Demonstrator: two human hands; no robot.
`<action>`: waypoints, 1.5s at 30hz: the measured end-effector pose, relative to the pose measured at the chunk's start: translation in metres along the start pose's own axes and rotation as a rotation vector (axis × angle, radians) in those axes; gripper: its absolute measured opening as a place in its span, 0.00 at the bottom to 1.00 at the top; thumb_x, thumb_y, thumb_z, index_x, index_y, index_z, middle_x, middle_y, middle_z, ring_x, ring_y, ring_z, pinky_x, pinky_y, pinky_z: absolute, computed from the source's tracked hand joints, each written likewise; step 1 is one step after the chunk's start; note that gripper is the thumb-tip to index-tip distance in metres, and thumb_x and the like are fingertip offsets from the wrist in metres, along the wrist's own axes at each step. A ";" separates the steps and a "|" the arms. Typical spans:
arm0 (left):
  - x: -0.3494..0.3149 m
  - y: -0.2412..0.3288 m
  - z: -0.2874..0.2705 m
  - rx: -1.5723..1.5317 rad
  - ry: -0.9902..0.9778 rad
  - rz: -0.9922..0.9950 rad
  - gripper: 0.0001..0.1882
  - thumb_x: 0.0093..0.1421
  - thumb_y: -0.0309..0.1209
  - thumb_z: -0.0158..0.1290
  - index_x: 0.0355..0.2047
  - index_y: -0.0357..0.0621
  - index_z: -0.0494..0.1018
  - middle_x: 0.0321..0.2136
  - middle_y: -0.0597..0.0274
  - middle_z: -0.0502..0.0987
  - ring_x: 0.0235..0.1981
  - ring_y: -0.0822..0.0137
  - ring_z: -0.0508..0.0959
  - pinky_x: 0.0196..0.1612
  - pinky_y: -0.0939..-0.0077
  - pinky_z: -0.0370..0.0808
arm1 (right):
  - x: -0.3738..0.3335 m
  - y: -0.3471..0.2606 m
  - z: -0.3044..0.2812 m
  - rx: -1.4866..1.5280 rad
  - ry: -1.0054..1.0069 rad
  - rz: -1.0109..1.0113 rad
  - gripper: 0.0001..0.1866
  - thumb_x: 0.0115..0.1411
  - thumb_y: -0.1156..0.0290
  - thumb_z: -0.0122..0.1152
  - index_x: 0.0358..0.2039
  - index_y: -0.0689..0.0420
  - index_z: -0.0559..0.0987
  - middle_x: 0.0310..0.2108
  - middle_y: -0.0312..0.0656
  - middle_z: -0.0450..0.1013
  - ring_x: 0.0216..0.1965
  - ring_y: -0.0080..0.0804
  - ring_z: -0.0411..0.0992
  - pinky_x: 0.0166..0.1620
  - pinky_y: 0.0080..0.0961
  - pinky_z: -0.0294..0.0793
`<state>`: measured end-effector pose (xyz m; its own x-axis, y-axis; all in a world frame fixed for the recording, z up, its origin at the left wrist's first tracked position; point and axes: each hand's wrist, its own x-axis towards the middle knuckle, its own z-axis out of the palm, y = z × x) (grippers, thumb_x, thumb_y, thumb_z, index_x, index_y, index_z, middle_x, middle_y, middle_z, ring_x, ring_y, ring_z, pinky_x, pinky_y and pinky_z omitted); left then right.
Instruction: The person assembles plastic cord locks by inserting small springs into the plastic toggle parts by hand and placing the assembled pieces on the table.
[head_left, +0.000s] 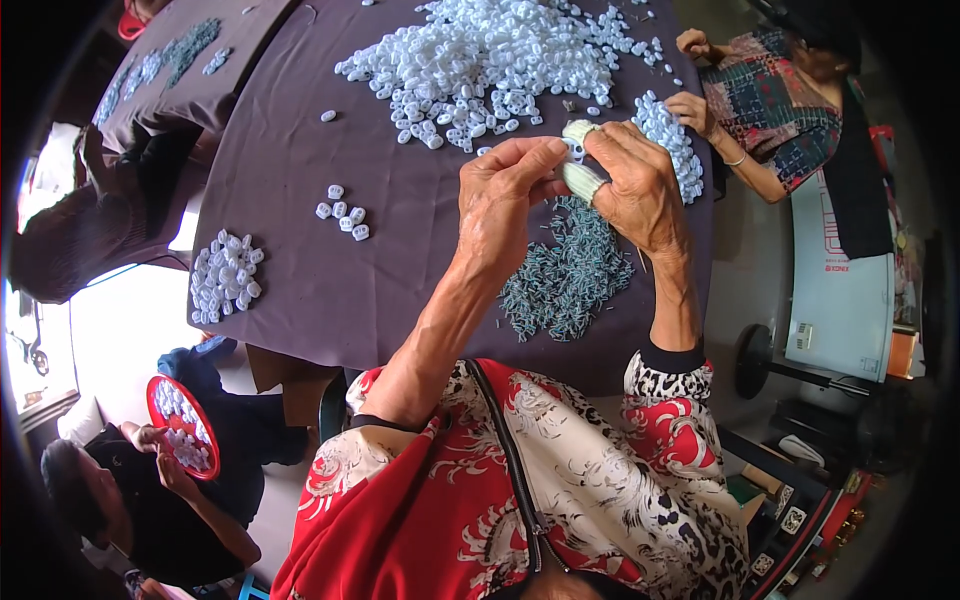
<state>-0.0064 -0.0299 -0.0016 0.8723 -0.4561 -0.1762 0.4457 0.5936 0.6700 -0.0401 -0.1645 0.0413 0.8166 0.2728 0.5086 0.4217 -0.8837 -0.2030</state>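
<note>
Over the dark tablecloth, my left hand (pixel 500 195) and my right hand (pixel 640 185) meet fingertip to fingertip. Between them they pinch a small white oval plastic piece (pixel 574 150) with dark openings, mostly covered by the fingers. Pale green knitted finger covers (pixel 582 182) sit on the thumb and forefinger of my right hand. Just below my hands lies a heap of short grey-green pins (pixel 568 275). A large pile of the same white pieces (pixel 490 65) spreads beyond my fingertips.
At left on the tablecloth (pixel 290 170) are a few white pieces (pixel 340 212) and a fuller cluster (pixel 225 278) by the edge. A person (pixel 775 115) at right works beside another white pile (pixel 668 145). Lower left, someone holds a red tray (pixel 158 405) of white pieces.
</note>
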 end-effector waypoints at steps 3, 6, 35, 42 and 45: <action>0.001 -0.001 -0.001 0.042 -0.026 -0.005 0.08 0.54 0.28 0.51 0.31 0.34 0.73 0.25 0.63 0.74 0.27 0.74 0.73 0.34 0.79 0.72 | -0.001 0.004 0.001 0.025 0.000 -0.012 0.16 0.35 0.84 0.56 0.29 0.64 0.72 0.24 0.45 0.68 0.28 0.42 0.68 0.30 0.30 0.69; 0.001 -0.002 -0.003 0.045 -0.030 -0.006 0.08 0.54 0.28 0.51 0.31 0.34 0.73 0.25 0.63 0.74 0.27 0.74 0.73 0.34 0.79 0.72 | -0.001 0.004 0.001 0.043 0.013 -0.025 0.15 0.35 0.84 0.57 0.29 0.64 0.72 0.24 0.45 0.68 0.28 0.42 0.68 0.30 0.30 0.69; 0.005 -0.010 -0.008 0.126 -0.026 -0.050 0.09 0.51 0.29 0.54 0.26 0.33 0.73 0.22 0.62 0.73 0.22 0.75 0.72 0.30 0.84 0.72 | -0.009 0.013 0.006 0.026 -0.017 -0.094 0.13 0.35 0.83 0.57 0.26 0.64 0.70 0.24 0.46 0.68 0.27 0.43 0.69 0.30 0.31 0.69; 0.006 -0.010 -0.012 0.161 -0.080 -0.086 0.10 0.52 0.30 0.53 0.26 0.33 0.73 0.23 0.61 0.74 0.22 0.75 0.73 0.31 0.83 0.73 | -0.013 0.015 0.003 -0.011 -0.059 -0.109 0.13 0.35 0.83 0.59 0.26 0.65 0.70 0.23 0.46 0.67 0.27 0.43 0.68 0.30 0.32 0.69; 0.005 -0.010 -0.011 0.114 -0.107 -0.100 0.10 0.52 0.30 0.53 0.27 0.33 0.74 0.24 0.61 0.74 0.23 0.75 0.73 0.31 0.83 0.73 | -0.014 0.015 0.005 -0.016 -0.025 -0.122 0.13 0.35 0.82 0.59 0.25 0.65 0.70 0.23 0.46 0.67 0.27 0.42 0.68 0.30 0.32 0.68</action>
<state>-0.0045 -0.0309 -0.0176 0.7956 -0.5808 -0.1722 0.4981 0.4655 0.7316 -0.0432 -0.1800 0.0271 0.7693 0.3877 0.5078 0.5123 -0.8493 -0.1277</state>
